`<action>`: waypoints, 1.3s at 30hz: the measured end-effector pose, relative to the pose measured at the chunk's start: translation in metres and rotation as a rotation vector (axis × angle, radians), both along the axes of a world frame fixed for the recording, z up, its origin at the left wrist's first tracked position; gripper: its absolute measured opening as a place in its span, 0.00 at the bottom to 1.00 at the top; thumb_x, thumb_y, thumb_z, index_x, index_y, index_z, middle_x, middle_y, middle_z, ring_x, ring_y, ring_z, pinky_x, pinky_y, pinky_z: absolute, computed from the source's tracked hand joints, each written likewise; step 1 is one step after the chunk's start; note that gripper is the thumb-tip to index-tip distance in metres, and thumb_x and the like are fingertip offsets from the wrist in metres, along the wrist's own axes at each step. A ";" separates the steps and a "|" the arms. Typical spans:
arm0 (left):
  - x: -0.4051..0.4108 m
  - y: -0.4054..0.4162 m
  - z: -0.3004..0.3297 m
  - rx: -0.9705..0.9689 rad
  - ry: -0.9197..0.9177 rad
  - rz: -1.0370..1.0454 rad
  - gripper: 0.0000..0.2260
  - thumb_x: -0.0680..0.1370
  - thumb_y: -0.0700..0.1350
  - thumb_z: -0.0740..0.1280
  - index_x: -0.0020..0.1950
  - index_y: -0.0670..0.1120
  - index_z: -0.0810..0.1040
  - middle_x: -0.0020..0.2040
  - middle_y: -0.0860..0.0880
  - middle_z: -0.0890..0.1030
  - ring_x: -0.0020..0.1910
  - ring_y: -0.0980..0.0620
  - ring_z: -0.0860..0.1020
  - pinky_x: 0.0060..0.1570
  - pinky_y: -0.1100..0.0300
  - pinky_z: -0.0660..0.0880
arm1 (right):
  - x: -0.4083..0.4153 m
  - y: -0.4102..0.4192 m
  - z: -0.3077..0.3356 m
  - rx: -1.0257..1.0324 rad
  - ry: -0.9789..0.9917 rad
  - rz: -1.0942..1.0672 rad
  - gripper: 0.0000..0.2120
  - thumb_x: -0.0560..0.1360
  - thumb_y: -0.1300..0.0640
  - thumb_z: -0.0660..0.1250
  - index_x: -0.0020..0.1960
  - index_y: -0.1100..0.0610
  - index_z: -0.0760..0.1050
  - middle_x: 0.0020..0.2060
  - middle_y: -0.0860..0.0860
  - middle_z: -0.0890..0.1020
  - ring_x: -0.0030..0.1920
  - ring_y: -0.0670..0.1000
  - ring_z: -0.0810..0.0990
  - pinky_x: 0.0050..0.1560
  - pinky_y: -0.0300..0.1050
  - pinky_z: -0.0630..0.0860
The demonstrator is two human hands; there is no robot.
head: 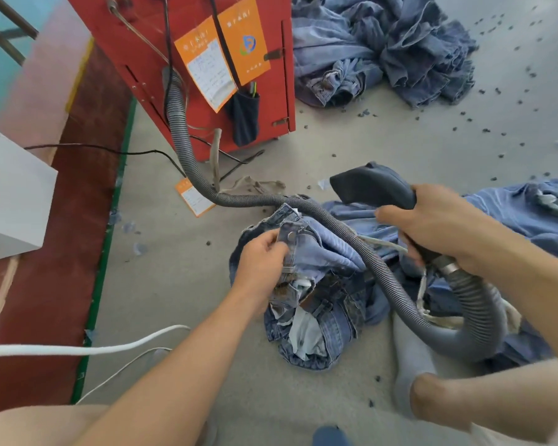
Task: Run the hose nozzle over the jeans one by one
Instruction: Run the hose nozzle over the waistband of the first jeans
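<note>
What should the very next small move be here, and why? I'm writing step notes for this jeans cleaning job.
Probably bring the nozzle down onto the bunched jeans. The right hand grips it raised, its mouth off the denim, while the left hand pinches the waistband by the button, holding the cloth ready. The hose already lies across that pair.

Faded denim jeans (pixel 316 284), a ribbed plastic hose (pixel 384 272), a matt smooth nozzle (pixel 368 186).

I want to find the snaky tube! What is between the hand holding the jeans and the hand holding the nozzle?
In the head view, the grey ribbed hose crosses over the jeans between the left hand and the right hand gripping the nozzle.
</note>
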State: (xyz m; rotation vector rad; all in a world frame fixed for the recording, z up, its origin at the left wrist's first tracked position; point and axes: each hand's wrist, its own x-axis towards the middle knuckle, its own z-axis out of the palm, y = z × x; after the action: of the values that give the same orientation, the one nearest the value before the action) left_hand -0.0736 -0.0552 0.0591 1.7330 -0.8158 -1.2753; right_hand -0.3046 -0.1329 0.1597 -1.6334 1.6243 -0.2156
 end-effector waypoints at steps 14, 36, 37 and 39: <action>0.006 0.003 -0.003 0.252 0.470 0.140 0.07 0.78 0.38 0.67 0.54 0.41 0.82 0.52 0.36 0.81 0.51 0.40 0.79 0.62 0.38 0.75 | 0.019 0.005 -0.011 0.056 -0.007 0.077 0.08 0.77 0.51 0.68 0.47 0.56 0.77 0.26 0.61 0.81 0.22 0.56 0.76 0.29 0.52 0.78; 0.029 -0.010 0.007 0.314 0.419 -0.058 0.16 0.85 0.57 0.60 0.54 0.47 0.81 0.44 0.44 0.87 0.36 0.49 0.86 0.34 0.56 0.82 | -0.013 0.012 0.013 0.026 0.115 0.313 0.05 0.77 0.48 0.69 0.47 0.47 0.74 0.22 0.55 0.80 0.20 0.51 0.77 0.25 0.41 0.75; 0.028 -0.012 0.007 0.284 0.390 -0.076 0.14 0.84 0.56 0.63 0.51 0.47 0.83 0.42 0.46 0.87 0.35 0.51 0.84 0.36 0.57 0.80 | -0.012 0.014 0.013 0.024 0.116 0.324 0.05 0.77 0.48 0.69 0.48 0.47 0.74 0.23 0.54 0.81 0.20 0.51 0.77 0.26 0.43 0.76; 0.028 -0.013 0.005 0.219 0.323 -0.132 0.08 0.80 0.50 0.71 0.47 0.47 0.85 0.44 0.49 0.86 0.38 0.54 0.82 0.38 0.61 0.77 | -0.011 0.017 0.013 0.016 0.133 0.335 0.07 0.77 0.47 0.69 0.48 0.49 0.74 0.23 0.52 0.81 0.20 0.48 0.76 0.27 0.44 0.75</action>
State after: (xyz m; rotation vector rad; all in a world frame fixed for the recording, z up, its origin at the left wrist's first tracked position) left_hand -0.0458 -0.0678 0.0643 1.5978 -0.6273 -1.7347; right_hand -0.3152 -0.1157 0.1728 -1.9102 1.4136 0.0791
